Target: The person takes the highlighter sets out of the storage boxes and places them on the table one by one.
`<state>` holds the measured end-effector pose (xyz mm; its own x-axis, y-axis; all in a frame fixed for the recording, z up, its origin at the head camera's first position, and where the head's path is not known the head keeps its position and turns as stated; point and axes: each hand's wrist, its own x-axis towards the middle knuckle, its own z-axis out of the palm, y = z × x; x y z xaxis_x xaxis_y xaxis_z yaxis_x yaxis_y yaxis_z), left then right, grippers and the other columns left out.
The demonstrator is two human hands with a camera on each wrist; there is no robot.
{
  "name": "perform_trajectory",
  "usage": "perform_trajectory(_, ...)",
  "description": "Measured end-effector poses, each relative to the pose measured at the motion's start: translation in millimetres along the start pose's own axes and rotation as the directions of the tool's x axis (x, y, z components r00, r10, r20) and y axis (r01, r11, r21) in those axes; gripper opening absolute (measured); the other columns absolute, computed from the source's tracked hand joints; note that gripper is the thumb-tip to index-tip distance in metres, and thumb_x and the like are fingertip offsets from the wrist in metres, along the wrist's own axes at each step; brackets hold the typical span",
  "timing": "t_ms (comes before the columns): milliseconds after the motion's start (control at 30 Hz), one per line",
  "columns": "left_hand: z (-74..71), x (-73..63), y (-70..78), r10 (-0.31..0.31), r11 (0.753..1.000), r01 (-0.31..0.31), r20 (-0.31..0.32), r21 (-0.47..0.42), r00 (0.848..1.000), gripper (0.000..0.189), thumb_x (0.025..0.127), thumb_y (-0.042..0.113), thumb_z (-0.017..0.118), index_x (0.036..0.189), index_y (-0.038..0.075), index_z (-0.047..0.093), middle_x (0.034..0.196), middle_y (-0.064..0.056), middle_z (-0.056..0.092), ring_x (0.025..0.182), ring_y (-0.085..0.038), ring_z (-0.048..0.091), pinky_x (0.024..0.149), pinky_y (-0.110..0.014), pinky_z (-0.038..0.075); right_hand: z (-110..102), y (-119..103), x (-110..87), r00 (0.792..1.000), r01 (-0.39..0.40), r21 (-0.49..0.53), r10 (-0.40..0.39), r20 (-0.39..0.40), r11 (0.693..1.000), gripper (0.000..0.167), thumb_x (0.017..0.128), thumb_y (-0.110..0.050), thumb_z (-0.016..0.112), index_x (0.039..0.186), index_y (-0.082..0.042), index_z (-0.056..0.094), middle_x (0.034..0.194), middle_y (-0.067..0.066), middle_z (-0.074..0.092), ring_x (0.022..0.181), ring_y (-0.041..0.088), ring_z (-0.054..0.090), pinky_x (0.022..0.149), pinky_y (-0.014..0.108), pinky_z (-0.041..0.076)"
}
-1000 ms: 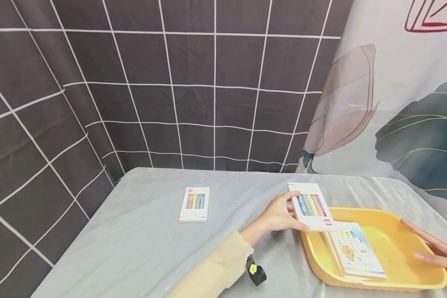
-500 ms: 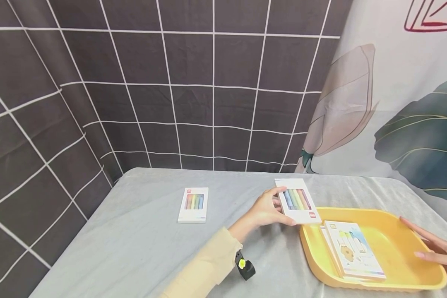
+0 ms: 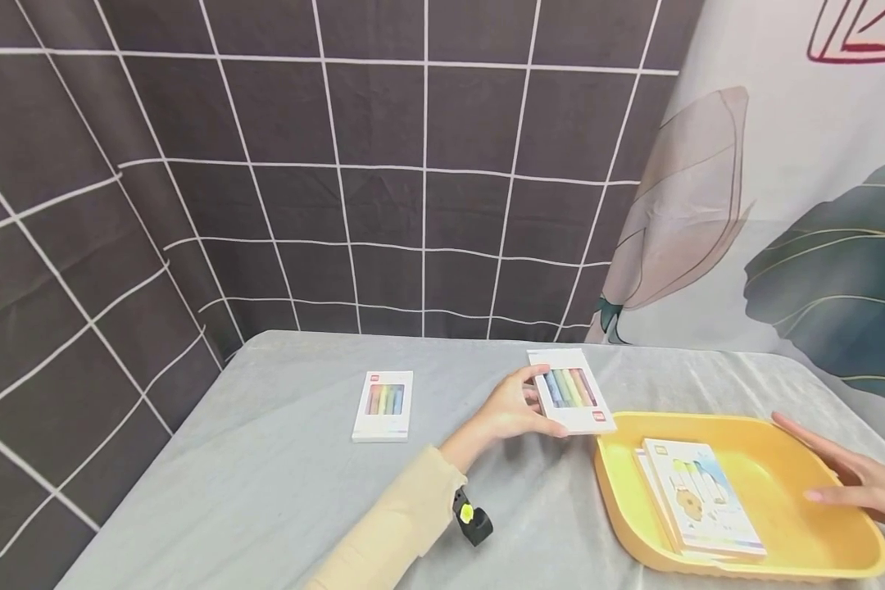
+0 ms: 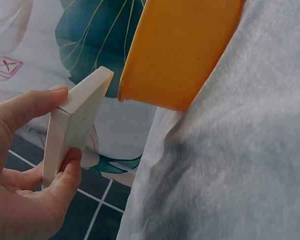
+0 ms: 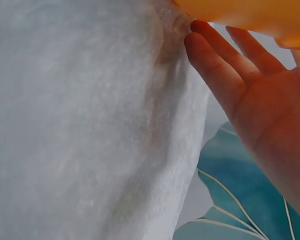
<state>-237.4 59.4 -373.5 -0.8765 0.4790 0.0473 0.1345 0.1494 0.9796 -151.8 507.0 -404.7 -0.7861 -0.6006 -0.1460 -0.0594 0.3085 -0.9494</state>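
My left hand [image 3: 512,410] pinches a white box of coloured sticks [image 3: 574,393] by its left edge. The sticks show through a window in its front. In the left wrist view the same box [image 4: 82,115] is tilted, gripped between fingers and thumb, with the yellow tray [image 4: 180,55] beyond it. The held box is raised close to the tray's left rim in the head view. My right hand [image 3: 855,479] is at the tray's right rim, thumb over the inside. In the right wrist view its fingers [image 5: 217,67] are straight, reaching to the tray's underside.
Two or more white boxes [image 3: 704,496] lie stacked in the left part of the yellow tray [image 3: 796,533]. Another white box of coloured sticks [image 3: 383,407] lies on the grey-clothed table [image 3: 265,492] to the left. A dark gridded curtain [image 3: 383,205] hangs behind.
My left hand has carried the box leftward, from over the stack in the tray to just beyond its left rim. The right hand has shifted slightly left and up over the tray's rim.
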Motion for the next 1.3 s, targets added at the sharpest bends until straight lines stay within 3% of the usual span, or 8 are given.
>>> perform_trajectory(100, -3.3, -0.1, -0.8, -0.004, 0.999, 0.004, -0.012, -0.035, 1.000, 0.084, 0.059, -0.009, 0.078, 0.133, 0.002, 0.041, 0.094, -0.010, 0.062, 0.084, -0.011, 0.059, 0.078, -0.021, 0.048, -1, -2, 2.6, 1.000, -0.015, 0.043, 0.014, 0.008, 0.999, 0.080, 0.091, 0.010, 0.035, 0.145, -0.026, -0.013, 0.132, -0.040, 0.022, 0.114, -0.018, 0.033, 0.084, 0.018, 0.045)
perform_trajectory(267, -9.8, -0.3, -2.3, -0.008, 0.998, 0.007, -0.021, -0.059, 1.000, 0.084, 0.058, -0.012, 0.077, 0.133, 0.000, 0.040, 0.093, -0.015, 0.063, 0.084, -0.015, 0.060, 0.079, -0.023, 0.049, -7, -4, 5.0, 0.994, -0.056, 0.239, 0.031, 0.107, 0.969, 0.079, 0.092, 0.009, 0.030, 0.143, -0.044, 0.000, 0.132, -0.037, 0.029, 0.116, -0.009, 0.040, 0.089, 0.028, 0.045)
perform_trajectory(433, -17.8, -0.1, -4.3, -0.003, 1.000, 0.003, -0.015, -0.029, 1.000, 0.084, 0.058, -0.011, 0.077, 0.133, 0.000, 0.040, 0.098, -0.016, 0.062, 0.087, -0.015, 0.059, 0.080, -0.023, 0.049, -10, -7, 7.8, 0.986, -0.103, 0.304, 0.059, 0.153, 0.947, 0.076, 0.093, 0.008, 0.027, 0.140, -0.049, 0.010, 0.131, -0.035, 0.033, 0.117, -0.002, 0.043, 0.091, 0.034, 0.045)
perform_trajectory(733, -26.6, 0.6, -9.3, -0.020, 0.999, 0.020, -0.020, -0.025, 1.000, 0.084, 0.059, -0.010, 0.077, 0.134, 0.000, 0.039, 0.099, -0.015, 0.061, 0.087, -0.016, 0.059, 0.079, -0.023, 0.048, -10, -12, 11.4, 0.981, -0.148, 0.310, 0.101, 0.164, 0.939, 0.072, 0.094, 0.005, 0.026, 0.137, -0.052, 0.019, 0.129, -0.034, 0.036, 0.115, 0.000, 0.045, 0.091, 0.038, 0.045)
perform_trajectory(1067, -33.1, 1.3, -17.1, -0.041, 0.999, 0.040, -0.026, -0.027, 0.999, 0.086, 0.059, -0.010, 0.077, 0.135, 0.001, 0.038, 0.098, -0.013, 0.061, 0.086, -0.015, 0.059, 0.077, -0.022, 0.048, -10, -15, 16.1, 0.973, -0.124, 0.377, 0.039, 0.226, 0.918, 0.071, 0.095, 0.007, 0.022, 0.143, -0.044, 0.011, 0.134, -0.032, 0.034, 0.120, 0.003, 0.043, 0.094, 0.039, 0.042)
perform_trajectory(1300, -36.6, 3.0, -23.7, -0.043, 0.997, 0.042, -0.017, -0.060, 0.999, 0.086, 0.060, -0.012, 0.075, 0.136, 0.000, 0.036, 0.094, -0.016, 0.063, 0.080, -0.014, 0.059, 0.071, -0.022, 0.049, -9, -14, 17.5, 0.964, -0.132, 0.418, 0.019, 0.264, 0.899, 0.070, 0.095, 0.007, 0.020, 0.141, -0.046, 0.017, 0.135, -0.031, 0.034, 0.121, 0.006, 0.042, 0.096, 0.041, 0.040)
